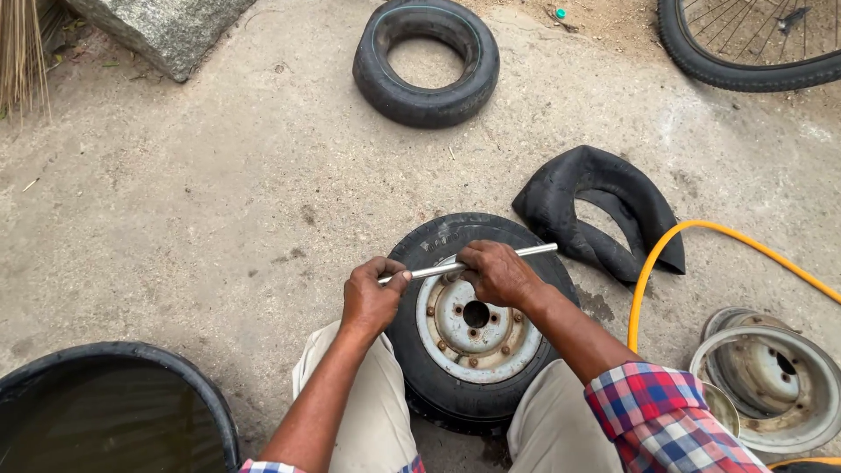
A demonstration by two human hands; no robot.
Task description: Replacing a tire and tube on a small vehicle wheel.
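Beside the wheel [473, 324], inner tube [604, 210], yellow hose [644, 280] and spare rim [771, 385] lie near

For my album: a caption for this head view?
Both hands, left and right, grip a metal bar across a small wheel on concrete.

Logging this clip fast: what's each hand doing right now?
Left hand: closed around one end of the metal rod.
Right hand: closed on the same rod, over the tyre with its steel rim.
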